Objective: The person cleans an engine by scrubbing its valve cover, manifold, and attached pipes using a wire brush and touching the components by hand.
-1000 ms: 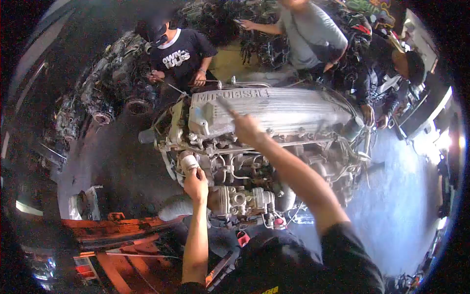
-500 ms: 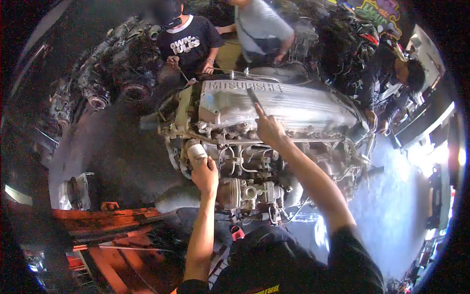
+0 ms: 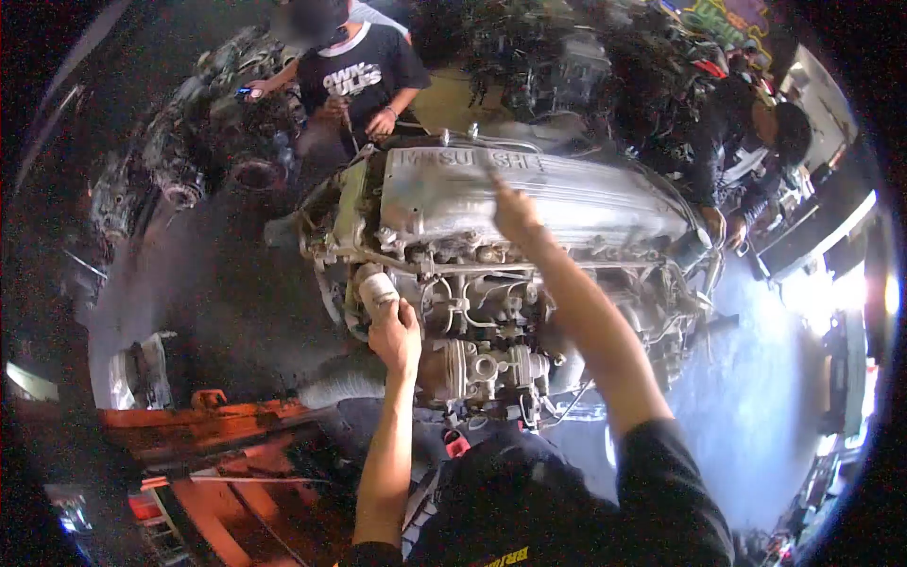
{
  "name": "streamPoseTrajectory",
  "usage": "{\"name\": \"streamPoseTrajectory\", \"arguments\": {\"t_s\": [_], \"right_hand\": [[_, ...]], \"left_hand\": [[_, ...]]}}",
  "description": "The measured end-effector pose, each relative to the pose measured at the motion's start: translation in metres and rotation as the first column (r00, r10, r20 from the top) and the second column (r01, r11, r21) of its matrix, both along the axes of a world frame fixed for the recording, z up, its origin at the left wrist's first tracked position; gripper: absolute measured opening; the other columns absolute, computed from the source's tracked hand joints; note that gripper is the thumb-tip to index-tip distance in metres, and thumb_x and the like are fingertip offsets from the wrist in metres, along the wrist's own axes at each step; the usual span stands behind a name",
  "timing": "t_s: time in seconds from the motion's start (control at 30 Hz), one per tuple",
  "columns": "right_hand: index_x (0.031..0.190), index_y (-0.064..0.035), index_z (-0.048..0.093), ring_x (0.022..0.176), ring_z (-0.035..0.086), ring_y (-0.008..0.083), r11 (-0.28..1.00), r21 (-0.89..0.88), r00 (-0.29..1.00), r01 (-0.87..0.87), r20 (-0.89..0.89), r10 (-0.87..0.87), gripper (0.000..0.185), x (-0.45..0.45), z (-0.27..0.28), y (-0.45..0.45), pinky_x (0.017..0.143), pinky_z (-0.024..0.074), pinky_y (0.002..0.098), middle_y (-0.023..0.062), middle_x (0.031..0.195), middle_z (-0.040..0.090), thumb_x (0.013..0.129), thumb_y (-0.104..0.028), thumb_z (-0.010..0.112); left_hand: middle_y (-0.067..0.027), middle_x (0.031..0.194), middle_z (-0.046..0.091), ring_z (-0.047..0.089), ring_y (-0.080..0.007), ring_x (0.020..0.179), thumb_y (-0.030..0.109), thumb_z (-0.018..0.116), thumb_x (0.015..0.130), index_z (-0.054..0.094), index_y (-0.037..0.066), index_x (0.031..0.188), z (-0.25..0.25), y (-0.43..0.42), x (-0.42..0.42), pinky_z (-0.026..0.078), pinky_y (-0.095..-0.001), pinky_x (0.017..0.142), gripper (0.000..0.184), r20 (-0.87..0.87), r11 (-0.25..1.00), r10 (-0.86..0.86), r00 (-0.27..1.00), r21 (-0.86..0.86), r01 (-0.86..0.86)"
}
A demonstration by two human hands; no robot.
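Observation:
A large engine with a silvery ribbed cover (image 3: 595, 203) lies in front of me, raised MITSUBISHI letters along its far edge. My right hand (image 3: 518, 215) is over this cover, closed round a slim dark tool (image 3: 494, 177) that looks like a brush. The tool's tip is at the lettering and blurred by motion. Lower left, my left hand (image 3: 395, 338) wraps round the near end of a pale cylinder (image 3: 379, 289) beside the engine's front. Whether the cylinder is a loose can or part of the engine I cannot tell. Pipes and a round metal housing (image 3: 487, 369) are right of that hand.
Across the engine stands a person in a black printed shirt (image 3: 364, 71), holding a thin tool. Another person's hands (image 3: 727, 230) are near the engine's right end. Greasy engine parts (image 3: 189, 142) are piled at the left. An orange metal frame (image 3: 217, 416) lies lower left.
My right hand has shifted slightly up, and the tool has moved a little along the lettering. My left hand stays on the cylinder. The person in grey has moved left behind the black-shirted person.

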State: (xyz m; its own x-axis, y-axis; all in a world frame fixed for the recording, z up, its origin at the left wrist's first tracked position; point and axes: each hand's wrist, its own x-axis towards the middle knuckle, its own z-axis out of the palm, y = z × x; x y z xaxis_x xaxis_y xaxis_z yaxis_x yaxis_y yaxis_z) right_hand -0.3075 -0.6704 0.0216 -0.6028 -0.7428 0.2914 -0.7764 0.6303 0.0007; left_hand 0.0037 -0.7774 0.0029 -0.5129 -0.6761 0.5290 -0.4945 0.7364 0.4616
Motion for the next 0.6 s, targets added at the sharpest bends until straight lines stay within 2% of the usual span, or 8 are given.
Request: {"name": "streamPoseTrajectory", "arguments": {"t_s": [0.03,0.13,0.17,0.3,0.4,0.5,0.57,0.6], "right_hand": [[0.150,0.0040,0.030,0.077,0.068,0.0392,1.000,-0.002,1.000,0.012,-0.027,-0.012,0.061,-0.012,-0.003,0.022,0.074,0.0564,0.0476,0.0207,0.131,0.060,0.092,-0.006,0.046],[0.153,-0.0175,0.036,0.082,0.068,0.0425,0.964,-0.138,0.909,0.228,0.384,-0.160,0.064,0.003,0.069,0.073,0.077,0.0549,0.0518,0.0258,0.116,0.066,0.091,-0.008,0.048],[0.158,-0.0311,0.018,0.095,0.067,0.0469,0.967,-0.128,0.910,0.220,0.384,-0.156,0.083,-0.005,0.071,0.075,0.083,0.0533,0.0576,0.0315,0.105,0.067,0.086,-0.005,0.050],[0.156,-0.0285,0.029,0.102,0.066,0.0458,0.958,0.024,0.897,0.286,0.344,-0.277,0.078,-0.019,0.091,0.036,0.086,0.0548,0.0526,0.0299,0.106,0.067,0.083,-0.009,0.051],[0.136,0.0032,0.046,0.090,0.070,0.0410,0.987,-0.049,0.909,0.156,0.399,-0.124,0.049,0.008,0.106,-0.029,0.076,0.0573,0.0510,0.0281,0.106,0.067,0.088,-0.010,0.049],[0.149,-0.0097,0.036,0.089,0.069,0.0466,0.982,-0.169,0.898,0.086,0.440,-0.003,0.060,0.067,0.098,-0.080,0.077,0.0560,0.0547,0.0307,0.101,0.068,0.090,-0.012,0.048],[0.153,-0.0096,0.029,0.086,0.068,0.0491,0.979,-0.173,0.888,0.109,0.460,-0.018,0.068,0.079,0.075,-0.087,0.078,0.0558,0.0563,0.0302,0.095,0.069,0.088,-0.011,0.049],[0.154,-0.0097,0.028,0.084,0.068,0.0500,0.973,-0.202,0.870,0.110,0.494,0.005,0.070,0.083,0.081,-0.079,0.078,0.0558,0.0571,0.0301,0.094,0.069,0.088,-0.011,0.049]], "left_hand": [[-0.0161,0.070,0.064,0.063,-0.0396,0.062,0.025,0.061,0.093,0.063,0.008,0.076,0.008,0.004,-0.001,0.051,-0.0493,0.060,0.024,0.043,0.999,0.039,0.998,-0.020,-0.038],[-0.0164,0.067,0.063,0.062,-0.0399,0.060,0.025,0.060,0.093,0.062,0.008,0.074,0.002,0.000,-0.002,0.049,-0.0492,0.058,0.026,-0.014,1.000,-0.013,1.000,-0.025,0.012],[-0.0154,0.067,0.063,0.062,-0.0379,0.061,0.023,0.060,0.093,0.060,0.006,0.072,0.002,0.000,-0.002,0.048,-0.0483,0.059,0.026,0.007,0.999,-0.012,1.000,-0.033,0.012],[-0.0136,0.070,0.061,0.061,-0.0347,0.069,0.019,0.061,0.092,0.057,0.004,0.069,0.006,0.000,-0.001,0.046,-0.0481,0.066,0.027,-0.057,0.995,-0.080,0.995,-0.069,0.076],[-0.0165,0.076,0.065,0.064,-0.0370,0.092,0.019,0.061,0.092,0.065,0.002,0.078,0.001,-0.003,-0.005,0.045,-0.0533,0.076,0.022,-0.037,0.983,-0.028,0.999,-0.181,0.021],[-0.0183,0.091,0.068,0.062,-0.0386,0.099,0.020,0.062,0.091,0.067,0.002,0.087,-0.012,-0.010,-0.007,0.046,-0.0521,0.084,0.019,0.021,0.996,-0.026,0.999,-0.090,0.027],[-0.0183,0.093,0.068,0.063,-0.0395,0.094,0.019,0.063,0.090,0.066,0.000,0.088,-0.005,-0.002,-0.004,0.047,-0.0506,0.088,0.019,0.038,0.993,0.016,0.999,-0.121,-0.012],[-0.0185,0.090,0.068,0.065,-0.0395,0.089,0.017,0.063,0.090,0.065,0.000,0.086,-0.007,-0.009,-0.006,0.050,-0.0479,0.084,0.017,-0.075,0.984,-0.069,0.995,-0.171,0.055]]}}
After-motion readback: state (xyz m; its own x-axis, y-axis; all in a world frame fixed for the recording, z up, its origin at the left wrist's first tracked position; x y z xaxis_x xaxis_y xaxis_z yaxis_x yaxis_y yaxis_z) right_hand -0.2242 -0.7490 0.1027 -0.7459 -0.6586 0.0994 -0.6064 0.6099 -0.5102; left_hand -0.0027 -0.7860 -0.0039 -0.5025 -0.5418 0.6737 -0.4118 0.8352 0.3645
